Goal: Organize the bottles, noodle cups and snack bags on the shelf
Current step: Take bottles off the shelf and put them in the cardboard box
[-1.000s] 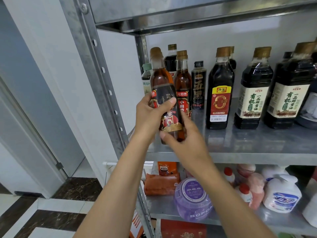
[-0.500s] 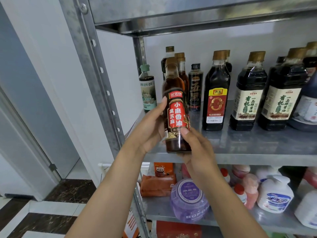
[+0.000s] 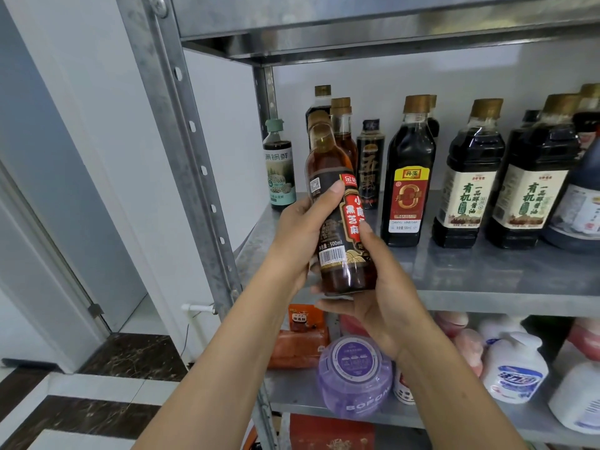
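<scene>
I hold a brown sesame oil bottle (image 3: 337,222) with a red and black label in front of the metal shelf (image 3: 487,284), tilted a little to the left. My left hand (image 3: 302,235) wraps its left side, thumb across the label. My right hand (image 3: 373,297) cups its base and right side. Behind it stand a matching brown bottle (image 3: 344,134), a small green-capped bottle (image 3: 278,167), a slim black bottle (image 3: 370,164), a dark vinegar bottle (image 3: 409,177) and two soy sauce bottles (image 3: 470,180).
A metal upright (image 3: 191,164) rises left of my hands. The shelf below holds a purple tub (image 3: 354,375), orange snack bags (image 3: 298,342) and a white pump bottle (image 3: 513,371). More dark bottles crowd the right end (image 3: 581,190). A white wall and a door frame lie left.
The bottle has turned in my hands, so its barcode side now shows beside the red label, and it tilts further left. My view has shifted slightly.
</scene>
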The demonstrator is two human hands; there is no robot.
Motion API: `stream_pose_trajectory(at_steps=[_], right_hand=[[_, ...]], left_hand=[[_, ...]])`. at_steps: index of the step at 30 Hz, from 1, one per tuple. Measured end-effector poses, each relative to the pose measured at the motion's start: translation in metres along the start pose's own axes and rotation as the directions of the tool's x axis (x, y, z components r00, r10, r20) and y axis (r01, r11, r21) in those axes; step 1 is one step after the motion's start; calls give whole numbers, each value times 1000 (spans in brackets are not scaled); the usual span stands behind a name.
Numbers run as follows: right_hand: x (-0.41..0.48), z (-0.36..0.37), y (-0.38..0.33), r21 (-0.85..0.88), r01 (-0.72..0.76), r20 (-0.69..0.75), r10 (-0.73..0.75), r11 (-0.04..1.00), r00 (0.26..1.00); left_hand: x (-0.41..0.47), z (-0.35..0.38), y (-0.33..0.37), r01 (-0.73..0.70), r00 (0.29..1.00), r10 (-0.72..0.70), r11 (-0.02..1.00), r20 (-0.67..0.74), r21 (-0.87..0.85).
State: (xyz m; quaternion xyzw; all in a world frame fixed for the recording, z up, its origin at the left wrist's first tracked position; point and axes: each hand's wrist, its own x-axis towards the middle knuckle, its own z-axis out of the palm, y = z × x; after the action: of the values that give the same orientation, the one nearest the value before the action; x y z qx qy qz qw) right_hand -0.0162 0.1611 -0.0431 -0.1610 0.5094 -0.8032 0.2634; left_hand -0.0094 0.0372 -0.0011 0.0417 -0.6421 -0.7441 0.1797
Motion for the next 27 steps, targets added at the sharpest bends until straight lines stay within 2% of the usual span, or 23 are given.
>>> stream_pose_trajectory(at_steps=[3,5,10,15,19,23,27], right_hand=[[2,0,-1,-92,-16,-82,8,996,997],[3,3,-2,-57,1,-72,-5,998,997],[0,10,-6,153,25,93,-40,988,995],[-1,13,-1,178,-11,116,-10,984,993],[-6,8,2,173,-1,91,-15,985,996],[-17,-1,2,195,57,33,-64,979,997],[-34,-15,-4,180,97,-89,-82,979,993]], left_hand=[[-5,3,3,-76,997,78,983,-10,167],[-6,0,7,-86,996,82,976,27,201],[-3,-19,10,-19,987,13,999,160,34],[-2,-19,2,27,975,3,991,222,-132],[-1,-12,-1,9,978,14,994,209,-113],[3,1,-11,-15,955,42,996,295,-93],[3,24,-19,21,925,34,990,378,-141]])
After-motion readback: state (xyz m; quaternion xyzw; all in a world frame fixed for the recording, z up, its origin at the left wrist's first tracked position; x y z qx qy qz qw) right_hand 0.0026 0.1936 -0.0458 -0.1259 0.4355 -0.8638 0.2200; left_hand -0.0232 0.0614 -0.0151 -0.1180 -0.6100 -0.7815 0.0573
